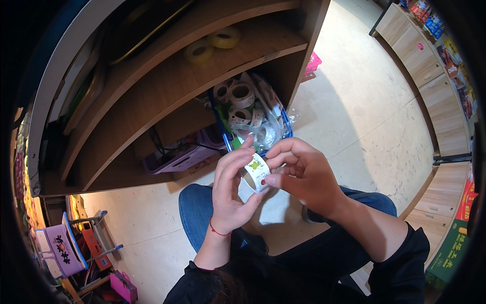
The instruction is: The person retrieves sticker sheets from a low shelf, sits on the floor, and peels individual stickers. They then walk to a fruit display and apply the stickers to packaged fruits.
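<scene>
A roll of white printed stickers (258, 170) with a green clover-like print and a red mark is held up in front of my knees. My left hand (229, 190) grips it from the left, fingers over the top edge and thumb beneath. At the roll's right edge, my right hand (309, 180) has its thumb on the printed face and its other fingers curled beside it. Just beyond my hands is a blue-rimmed basket (289, 133) holding several label rolls (242, 94) and crumpled clear plastic (262, 135).
The basket stands partly within a curved wooden shelf unit (152, 114). Two rolls of clear tape (224, 37) lie on its upper shelf. A purple bin (178, 165) with a dark cable is lower left. Wooden cabinets (436, 98) line the right; a purple box (62, 250) stands left.
</scene>
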{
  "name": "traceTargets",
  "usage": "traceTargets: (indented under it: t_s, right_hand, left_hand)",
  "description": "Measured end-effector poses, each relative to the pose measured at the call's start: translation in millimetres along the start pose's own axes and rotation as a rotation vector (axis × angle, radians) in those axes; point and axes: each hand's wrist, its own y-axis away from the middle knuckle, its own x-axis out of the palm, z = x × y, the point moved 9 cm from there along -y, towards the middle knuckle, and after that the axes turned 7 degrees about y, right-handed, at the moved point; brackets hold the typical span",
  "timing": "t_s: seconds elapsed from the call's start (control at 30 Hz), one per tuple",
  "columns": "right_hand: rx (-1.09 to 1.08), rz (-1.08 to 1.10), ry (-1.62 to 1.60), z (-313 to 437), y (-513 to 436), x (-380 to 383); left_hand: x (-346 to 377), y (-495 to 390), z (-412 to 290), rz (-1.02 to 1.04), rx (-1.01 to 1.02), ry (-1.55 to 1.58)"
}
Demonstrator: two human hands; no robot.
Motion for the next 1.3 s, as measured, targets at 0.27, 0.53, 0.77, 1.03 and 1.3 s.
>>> traceTargets:
  t_s: [0.27, 0.53, 0.77, 1.03, 1.3]
  right_hand:
    - [0.165, -0.011, -0.245, -14, 1, 3]
    - [0.191, 0.01, -0.165, -17, 4, -1]
    - [0.194, -0.027, -0.126, -20, 3, -6]
    - [0.196, -0.084, -0.056, -23, 7, -13]
    - [0.073, -0.168, 0.314, 0, 15, -20]
  left_hand:
    - [-1, 3, 17, -0.085, -0.18, 0.279]
    - [-1, 5, 23, -0.046, -0.24, 0.217]
    - [6, -3, 23, -0.017, -0.2, 0.23]
    - [11, -4, 25, 0.013, -0.204, 0.245]
    - [19, -5, 26, 0.048, -0.195, 0.201]
